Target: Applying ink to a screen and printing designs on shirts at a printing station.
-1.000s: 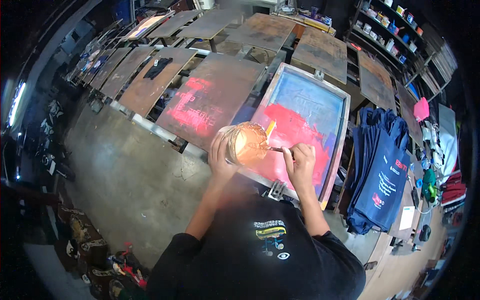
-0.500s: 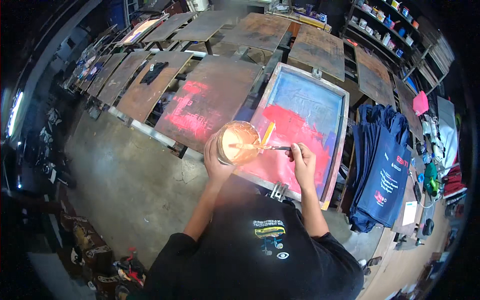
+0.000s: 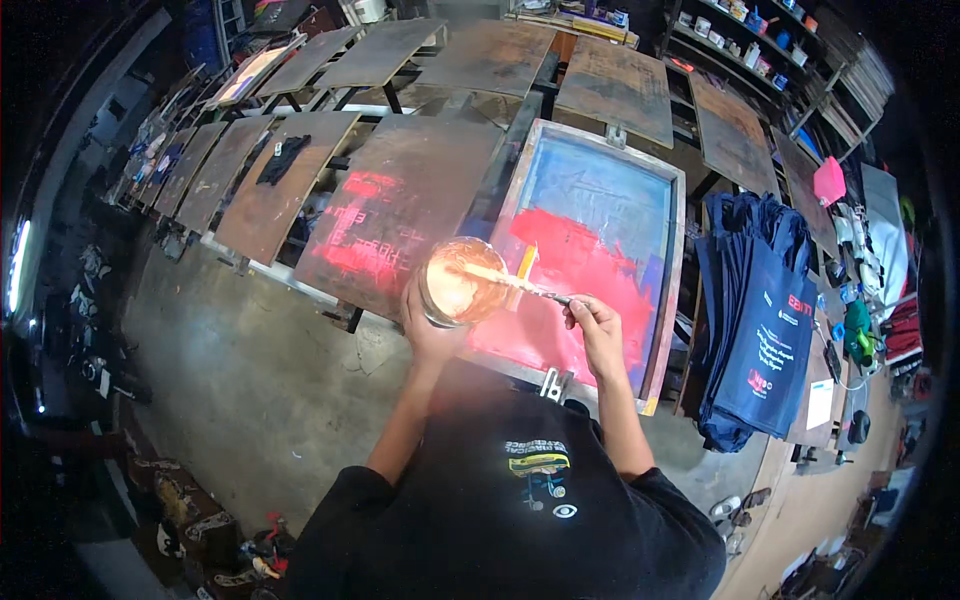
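Observation:
My left hand (image 3: 426, 325) is closed around the side of a round tub (image 3: 484, 300), tilted so its mouth faces me. Pale peach paste coats its inner wall. Between the thumb and fingers of my right hand (image 3: 598, 332) is the dark handle of a spatula (image 3: 525, 287), whose paste-smeared blade reaches into the tub. Under both hands lies a screen printing frame (image 3: 672, 262) with blue mesh, red ink spread over its nearer part. A yellow-edged strip (image 3: 527, 262), perhaps a squeegee, rests on the ink, partly hidden by the tub.
Left of the frame, a brown board (image 3: 430, 150) bears red print marks. More boards stand in rows beyond, one with a black cloth (image 3: 284, 160). Dark blue bags (image 3: 765, 330) hang at the right. Shelves (image 3: 740, 55) with containers stand at the back right.
The spatula blade has tipped upward inside the tub, now slanting down toward my right hand, which has dropped slightly. My view has shifted a little, moving the boards and frame leftward.

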Demonstrator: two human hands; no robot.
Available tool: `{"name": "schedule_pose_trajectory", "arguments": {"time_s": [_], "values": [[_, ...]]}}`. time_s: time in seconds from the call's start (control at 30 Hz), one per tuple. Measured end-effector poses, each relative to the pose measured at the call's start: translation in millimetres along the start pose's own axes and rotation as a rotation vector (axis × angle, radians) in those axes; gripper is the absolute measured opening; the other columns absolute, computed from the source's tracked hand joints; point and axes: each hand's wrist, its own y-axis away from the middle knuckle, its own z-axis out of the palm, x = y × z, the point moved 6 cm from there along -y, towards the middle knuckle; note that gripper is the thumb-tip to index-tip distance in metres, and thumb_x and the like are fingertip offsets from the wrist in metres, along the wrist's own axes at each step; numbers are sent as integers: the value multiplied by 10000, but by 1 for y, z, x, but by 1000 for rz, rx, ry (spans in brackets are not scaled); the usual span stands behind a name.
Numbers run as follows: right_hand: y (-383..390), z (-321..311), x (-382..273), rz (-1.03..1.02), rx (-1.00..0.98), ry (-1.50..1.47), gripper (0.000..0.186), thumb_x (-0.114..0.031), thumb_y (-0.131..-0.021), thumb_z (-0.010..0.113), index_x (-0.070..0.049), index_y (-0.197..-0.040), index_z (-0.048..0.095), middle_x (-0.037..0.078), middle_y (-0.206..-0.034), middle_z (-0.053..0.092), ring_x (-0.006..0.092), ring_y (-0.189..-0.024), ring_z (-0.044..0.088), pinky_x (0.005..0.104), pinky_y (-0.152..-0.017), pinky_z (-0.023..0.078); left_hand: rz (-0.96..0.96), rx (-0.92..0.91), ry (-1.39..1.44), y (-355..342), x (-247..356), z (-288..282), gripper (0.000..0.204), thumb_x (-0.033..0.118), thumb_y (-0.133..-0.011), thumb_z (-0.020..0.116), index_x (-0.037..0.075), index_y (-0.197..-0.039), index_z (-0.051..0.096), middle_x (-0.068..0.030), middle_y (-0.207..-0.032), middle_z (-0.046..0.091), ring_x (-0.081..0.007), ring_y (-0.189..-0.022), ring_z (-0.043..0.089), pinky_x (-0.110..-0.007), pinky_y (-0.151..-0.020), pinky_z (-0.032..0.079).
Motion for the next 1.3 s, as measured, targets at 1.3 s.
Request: {"name": "schedule_pose_trajectory", "arguments": {"time_s": [1.3], "values": [[11,-18,-10,-159,-34,172,253,12,-866,674,6,-1114,724,77,-977,668,133,-879,600,247,-772,482,-264,9,-66,22,-28,-2,990,160,-516,971,-19,-1348,465,-160,-1290,574,-285,-1169,569,-395,-1021,436]]}}
